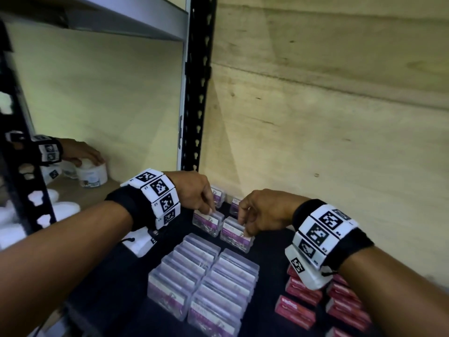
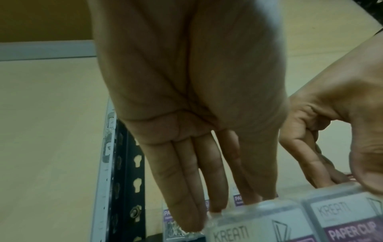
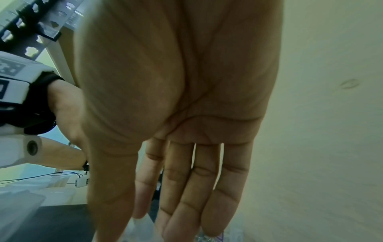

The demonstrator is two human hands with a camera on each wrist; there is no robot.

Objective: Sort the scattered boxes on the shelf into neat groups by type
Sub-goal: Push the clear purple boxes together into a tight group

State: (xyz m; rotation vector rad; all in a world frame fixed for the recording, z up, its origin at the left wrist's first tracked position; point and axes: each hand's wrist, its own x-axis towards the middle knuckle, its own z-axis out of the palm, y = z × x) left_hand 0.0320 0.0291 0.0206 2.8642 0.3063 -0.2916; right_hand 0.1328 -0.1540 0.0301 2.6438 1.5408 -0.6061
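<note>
- The left hand sits at centre frame in the head view, fingers pointing down, tips on the far edge of a clear paper clip box. The left wrist view shows those fingers fairly straight and close together, so I'd call it pressing or nudging, not a full grab.
- The right hand mirrors it just to the right, fingers bent down onto the neighbouring paper clip box. It could be pinching the top edge; the right wrist view mostly shows palm, so I can't tell for sure.
- These two boxes lie side by side on the dark shelf mat, just beyond two tidy rows of paper clip boxes in the lower centre. My guess is that working both hands lets them slide the pair in as the next row, keeping the columns aligned.
- Two more clear boxes wait farther back, near the wall.
- The red boxes are grouped in the lower right, well apart from the clear ones, so the types stay separate.
- At the left of the frame, another person's hand rests on a white tub in the next shelf bay.
</note>
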